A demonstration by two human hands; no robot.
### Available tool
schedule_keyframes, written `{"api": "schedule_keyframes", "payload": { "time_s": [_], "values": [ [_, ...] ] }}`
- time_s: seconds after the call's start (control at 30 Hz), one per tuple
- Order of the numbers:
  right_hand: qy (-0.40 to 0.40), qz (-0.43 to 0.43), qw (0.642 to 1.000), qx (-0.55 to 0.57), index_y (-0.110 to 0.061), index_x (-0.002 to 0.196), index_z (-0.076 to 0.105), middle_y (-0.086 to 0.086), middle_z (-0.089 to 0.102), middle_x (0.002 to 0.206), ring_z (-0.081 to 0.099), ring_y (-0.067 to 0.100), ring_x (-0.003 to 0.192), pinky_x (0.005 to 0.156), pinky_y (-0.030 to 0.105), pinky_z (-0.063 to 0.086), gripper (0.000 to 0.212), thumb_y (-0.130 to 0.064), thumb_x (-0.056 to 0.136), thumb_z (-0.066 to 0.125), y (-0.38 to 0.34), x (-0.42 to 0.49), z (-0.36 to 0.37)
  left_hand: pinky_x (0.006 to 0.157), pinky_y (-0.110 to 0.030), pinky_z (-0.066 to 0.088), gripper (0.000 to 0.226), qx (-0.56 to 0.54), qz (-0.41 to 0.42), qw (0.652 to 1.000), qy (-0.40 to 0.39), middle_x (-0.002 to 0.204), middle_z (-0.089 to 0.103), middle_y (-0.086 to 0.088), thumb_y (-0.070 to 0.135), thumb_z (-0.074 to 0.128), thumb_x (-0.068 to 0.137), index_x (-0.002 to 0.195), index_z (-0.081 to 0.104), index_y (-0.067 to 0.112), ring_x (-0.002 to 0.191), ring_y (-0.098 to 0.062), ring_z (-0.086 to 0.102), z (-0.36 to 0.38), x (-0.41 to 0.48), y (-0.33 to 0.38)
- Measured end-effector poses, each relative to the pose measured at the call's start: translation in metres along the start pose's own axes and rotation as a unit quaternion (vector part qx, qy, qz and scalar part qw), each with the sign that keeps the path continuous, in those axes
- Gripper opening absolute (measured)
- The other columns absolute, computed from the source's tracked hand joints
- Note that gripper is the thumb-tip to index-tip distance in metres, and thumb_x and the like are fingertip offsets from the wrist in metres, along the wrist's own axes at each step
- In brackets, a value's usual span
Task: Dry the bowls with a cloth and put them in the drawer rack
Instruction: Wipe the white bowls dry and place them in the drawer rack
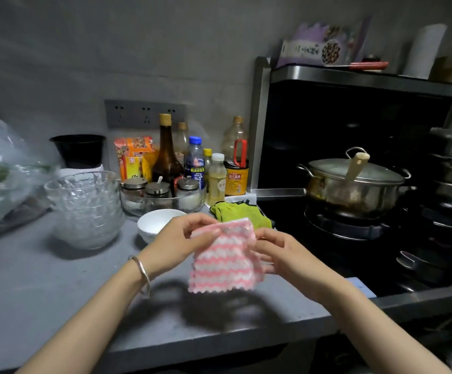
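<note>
A pink-and-white zigzag cloth (223, 261) hangs above the grey counter (43, 287), held up between both hands. My left hand (179, 244) pinches its upper left corner and my right hand (281, 252) pinches its upper right edge. A stack of clear glass bowls (84, 209) stands on the counter to the left. A small white bowl (156, 222) sits just behind my left hand. No drawer rack is in view.
Bottles, jars and seasoning packets (187, 168) crowd the back of the counter. A green cloth (239, 214) lies beside the stove. A lidded steel pot (354, 182) sits on the burner at right; a plastic bag (0, 168) lies far left.
</note>
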State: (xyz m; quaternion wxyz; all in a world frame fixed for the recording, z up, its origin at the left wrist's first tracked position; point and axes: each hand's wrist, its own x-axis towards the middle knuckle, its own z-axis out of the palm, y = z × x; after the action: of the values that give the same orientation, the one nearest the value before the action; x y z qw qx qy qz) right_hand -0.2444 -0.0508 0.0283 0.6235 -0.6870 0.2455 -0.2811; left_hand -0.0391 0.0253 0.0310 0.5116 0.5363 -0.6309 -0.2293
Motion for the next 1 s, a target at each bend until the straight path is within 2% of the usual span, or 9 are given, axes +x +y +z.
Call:
{"api": "schedule_keyframes", "payload": {
  "time_s": [0.17,0.27,0.33,0.47,0.57,0.67,0.83,0.93,1.0],
  "values": [
    [-0.309,0.086,0.926,0.202,-0.019,0.142,0.044,0.016,0.044,0.145,0.036,0.037,0.137,0.112,0.057,0.026,0.069,-0.063,0.088,0.042,-0.005,0.025,0.019,0.053,-0.005,0.039,0.006,0.063,0.002,0.996,-0.07,0.071,0.065,0.024,0.022,0.064,0.089,0.091,0.07,0.023,0.062,0.008,0.057,-0.024,0.004,0.027],
    [-0.376,0.116,0.868,0.302,-0.02,0.142,0.043,0.021,0.032,0.148,0.018,0.046,0.14,0.107,0.067,0.018,0.078,-0.064,0.079,0.06,0.01,0.049,0.039,0.072,-0.015,0.046,0.007,0.158,0.049,0.983,-0.077,0.085,0.067,0.017,0.028,0.066,0.086,0.09,0.068,0.033,0.083,-0.004,0.06,-0.036,0.014,0.022],
    [-0.388,0.104,0.84,0.364,-0.016,0.142,0.043,0.022,0.034,0.148,0.026,0.043,0.138,0.108,0.065,0.018,0.072,-0.058,0.086,0.056,0.016,0.063,0.051,0.087,-0.018,0.043,0.012,0.203,0.067,0.976,-0.027,0.098,0.065,0.01,0.025,0.066,0.088,0.099,0.069,0.029,0.095,-0.007,0.058,-0.048,0.022,0.004],
    [-0.274,0.122,0.82,0.488,0.0,0.138,0.046,0.029,0.036,0.145,0.036,0.043,0.135,0.113,0.058,0.019,0.071,-0.043,0.084,0.065,0.022,0.082,0.058,0.105,-0.025,0.035,0.039,0.286,-0.035,0.953,0.094,0.125,0.056,0.002,0.044,0.057,0.091,0.124,0.059,0.023,0.12,-0.014,0.05,-0.083,0.02,-0.045],
    [-0.16,0.114,0.823,0.533,-0.015,0.143,0.041,0.015,0.032,0.151,0.027,0.032,0.14,0.102,0.06,0.029,0.088,-0.038,0.068,0.08,0.036,0.096,0.05,0.109,-0.027,0.025,0.07,0.368,-0.098,0.924,0.038,0.137,0.05,0.002,0.071,0.047,0.072,0.126,0.058,0.027,0.131,-0.017,0.039,-0.094,0.011,-0.08],
    [-0.14,0.1,0.837,0.52,-0.012,0.141,0.042,0.019,0.034,0.15,0.03,0.034,0.139,0.101,0.06,0.032,0.092,-0.032,0.063,0.085,0.043,0.105,0.051,0.112,-0.031,0.026,0.051,0.443,-0.085,0.892,0.005,0.138,0.051,0.007,0.057,0.061,0.083,0.125,0.06,0.029,0.134,-0.015,0.036,-0.086,0.011,-0.101],
    [-0.111,0.099,0.859,0.49,0.002,0.122,0.061,0.031,0.05,0.133,0.052,0.044,0.12,0.091,0.052,0.047,0.075,-0.017,0.056,0.09,0.045,0.11,0.052,0.097,-0.031,0.028,0.028,0.544,-0.048,0.837,0.016,0.109,0.062,0.007,0.046,0.059,0.089,0.106,0.066,0.024,0.115,-0.015,0.049,-0.083,0.02,-0.112],
    [-0.028,0.079,0.898,0.431,0.002,0.108,0.07,0.028,0.064,0.114,0.068,0.038,0.095,0.063,0.034,0.057,0.052,-0.016,0.061,0.084,0.037,0.107,0.05,0.088,-0.03,0.029,0.029,0.509,-0.03,0.86,0.011,0.093,0.061,0.004,0.054,0.054,0.087,0.085,0.06,0.026,0.102,-0.019,0.053,-0.085,0.022,-0.108],
    [0.052,0.069,0.916,0.391,0.0,0.118,0.06,0.025,0.067,0.108,0.072,0.03,0.082,0.05,0.025,0.053,0.05,-0.018,0.073,0.073,0.032,0.108,0.047,0.08,-0.029,0.034,0.038,0.388,-0.041,0.921,0.02,0.087,0.061,0.006,0.064,0.047,0.078,0.082,0.056,0.028,0.09,-0.015,0.054,-0.086,0.022,-0.098]
  ]
}}
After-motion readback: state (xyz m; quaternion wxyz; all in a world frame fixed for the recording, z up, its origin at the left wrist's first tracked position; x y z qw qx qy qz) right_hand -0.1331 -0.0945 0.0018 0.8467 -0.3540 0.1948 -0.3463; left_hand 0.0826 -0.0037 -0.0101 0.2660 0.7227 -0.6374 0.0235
